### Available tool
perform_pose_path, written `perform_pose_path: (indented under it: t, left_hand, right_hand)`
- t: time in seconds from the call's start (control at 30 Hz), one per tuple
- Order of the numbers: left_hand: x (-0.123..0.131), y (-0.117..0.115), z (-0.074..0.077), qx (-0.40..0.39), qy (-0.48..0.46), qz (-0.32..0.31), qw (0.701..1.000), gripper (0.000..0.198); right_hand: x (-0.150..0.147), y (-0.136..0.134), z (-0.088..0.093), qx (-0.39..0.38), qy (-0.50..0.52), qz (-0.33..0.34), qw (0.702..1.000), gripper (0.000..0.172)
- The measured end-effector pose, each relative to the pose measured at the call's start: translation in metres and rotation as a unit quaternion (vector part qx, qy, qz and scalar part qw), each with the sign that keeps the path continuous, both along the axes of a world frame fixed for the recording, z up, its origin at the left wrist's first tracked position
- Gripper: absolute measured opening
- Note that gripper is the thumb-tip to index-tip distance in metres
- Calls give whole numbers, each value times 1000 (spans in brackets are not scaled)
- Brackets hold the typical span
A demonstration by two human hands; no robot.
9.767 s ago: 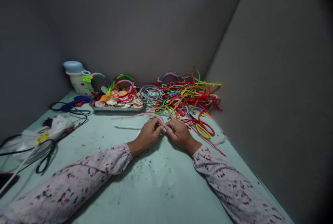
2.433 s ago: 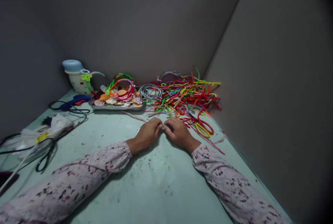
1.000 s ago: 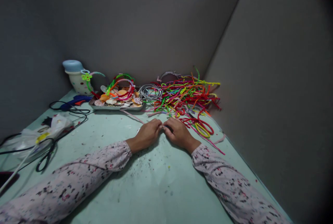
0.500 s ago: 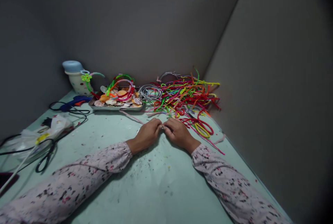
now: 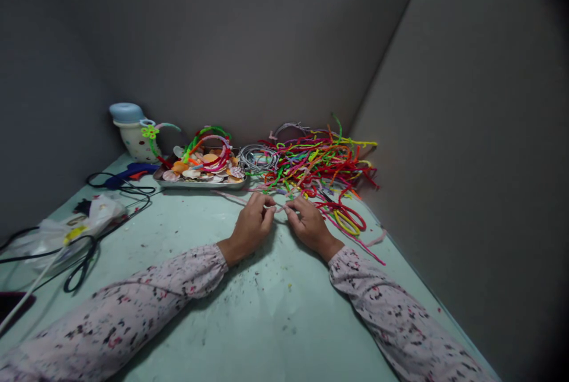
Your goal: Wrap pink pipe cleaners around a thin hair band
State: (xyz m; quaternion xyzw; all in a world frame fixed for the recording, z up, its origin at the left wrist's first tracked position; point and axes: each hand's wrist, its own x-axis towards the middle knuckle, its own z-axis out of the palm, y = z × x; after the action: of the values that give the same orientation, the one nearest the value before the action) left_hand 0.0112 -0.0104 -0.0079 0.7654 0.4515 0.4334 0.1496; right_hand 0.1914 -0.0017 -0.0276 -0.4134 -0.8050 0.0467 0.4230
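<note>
My left hand [image 5: 253, 220] and my right hand [image 5: 308, 222] face each other over the middle of the table. A pale pink pipe cleaner [image 5: 280, 209] spans the small gap between them, pinched by the fingertips of each. A pale pink fuzzy strand [image 5: 229, 195] stretches out to the left behind my left hand; I cannot tell if it is the same piece. Just right of my right hand lie looped red and yellow pipe cleaners [image 5: 347, 223].
A metal tray [image 5: 202, 185] of shells and fuzzy rings stands at the back, beside coiled silver wire [image 5: 258, 158] and a heap of colourful pipe cleaners [image 5: 326, 160]. At left are a blue-lidded container [image 5: 133, 136], a blue tool [image 5: 131, 175], black cable [image 5: 80, 272] and a plastic bag [image 5: 48, 237].
My hands have moved slightly apart from touching. The pink pipe cleaner now shows more clearly between my fingertips.
</note>
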Motion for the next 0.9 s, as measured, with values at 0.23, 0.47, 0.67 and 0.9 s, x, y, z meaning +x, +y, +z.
perform_pose_path:
  t: [0.23, 0.47, 0.67, 0.9]
  left_hand:
    - [1, 2, -7, -24, 34, -44, 998, 19]
    - [2, 2, -11, -15, 50, -46, 998, 19]
    - [3, -5, -5, 4, 9, -54, 999, 32]
    - [2, -8, -4, 24, 97, -120, 988, 18]
  right_hand:
    - [0, 1, 0, 2, 10, -15, 1000, 15]
    - [0, 1, 0, 9, 10, -17, 1000, 15]
    - [2, 1, 5, 3, 60, -22, 998, 16]
    - [6, 1, 7, -4, 153, -57, 987, 18]
